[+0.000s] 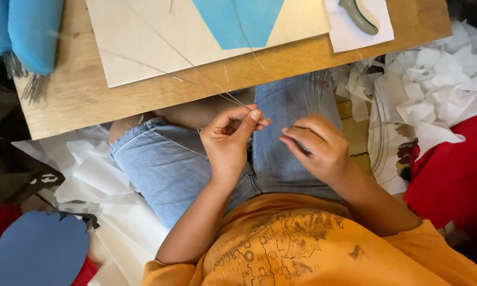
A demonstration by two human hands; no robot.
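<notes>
Orange printed shirt cloth (pixel 281 249) fills the bottom of the head view, and above it both hands meet over knees in faded blue denim shorts (pixel 169 164). On the left hand (pixel 229 139), thumb and forefinger press together, pinching a thin pale thread (pixel 206 83) that runs taut up across the low wooden board table (pixel 79 95); the right hand (pixel 318 145) has its fingers curled together close by, fingertips near the thread's end. This looks like a knotting or threading step, which would call for a steady, tight pinch. Around lie a cream sheet with a blue paper triangle (pixel 238 21), crumpled white paper scraps (pixel 439 74), a dark blue cut-out (pixel 37 249) and a grey-green tool handle (pixel 357 16); nothing blocks the hands.
</notes>
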